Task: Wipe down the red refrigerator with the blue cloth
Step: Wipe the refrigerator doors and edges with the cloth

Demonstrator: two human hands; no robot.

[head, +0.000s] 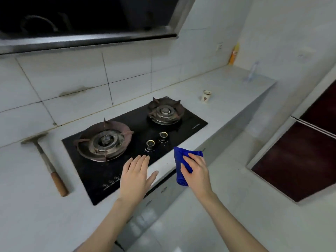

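Two bare hands reach over the near edge of the desk (36, 206). The left hand (135, 176) is flat, fingers straight and close together, thumb out, over the near right corner of the stove (138, 131). The right hand (197, 174) grips the folded blue cloth (179, 157), fingers curled over it, just right of the stove. The dark red fridge (291, 160) stands at the right, well apart from the cloth. A hammer (45, 160) lies left of the stove; a cup (206, 96) stands beyond it, farther right.
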